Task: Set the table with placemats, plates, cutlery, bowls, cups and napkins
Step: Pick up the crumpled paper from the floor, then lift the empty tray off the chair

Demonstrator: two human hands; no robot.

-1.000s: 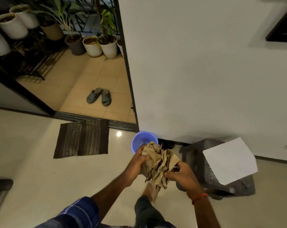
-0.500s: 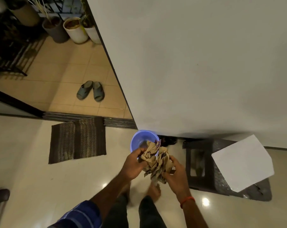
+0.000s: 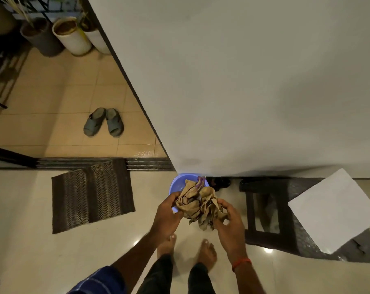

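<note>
Head view: a crumpled tan bundle [image 3: 197, 205], judged to be napkins or a cloth, is held in front of the body above the glossy floor [image 3: 31, 251]; the left hand [image 3: 169, 211] is curled round its left side, and the right hand [image 3: 226, 221] is cupped under its right side with fingers bent into the folds; a blue bowl [image 3: 177, 183] is partly hidden behind the bundle by the foot of the wall [image 3: 243, 81], and it cannot be told whether it is carried or rests on the floor; no laid surface is seen, so the setting is judged hardly begun; loose folds hang below the hands and could be shed if the grip is slackened; the dark stool [image 3: 271, 234] under a white sheet [image 3: 332, 211] stands near on the right and could be knocked in turning.
</note>
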